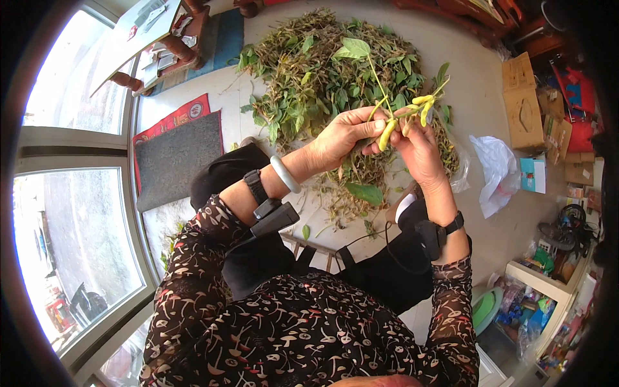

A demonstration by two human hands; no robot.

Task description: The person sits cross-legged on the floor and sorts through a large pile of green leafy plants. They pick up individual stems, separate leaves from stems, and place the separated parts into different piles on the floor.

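Observation:
Both hands meet over a large heap of cut bean plants [314,77] on the floor. Between them is a bean stem [402,114], probably soybean, with plump yellow-green pods [425,109] and a broad leaf [355,48] standing up from it. My left hand [350,130] pinches the stem between thumb and fingers, right beside a hanging yellow pod [387,135]. Gripping the same stem from the other side is my right hand [420,150], fingers curled and partly hiding it. Where the fingertips overlap, the exact hold is hidden.
A crumpled white plastic bag [495,169] and cardboard boxes [522,104] are to the right. A grey mat [179,159] lies by the glass door [82,242] at left. Further up stands a low table [140,38]. A loose leaf [363,193] lies near my feet.

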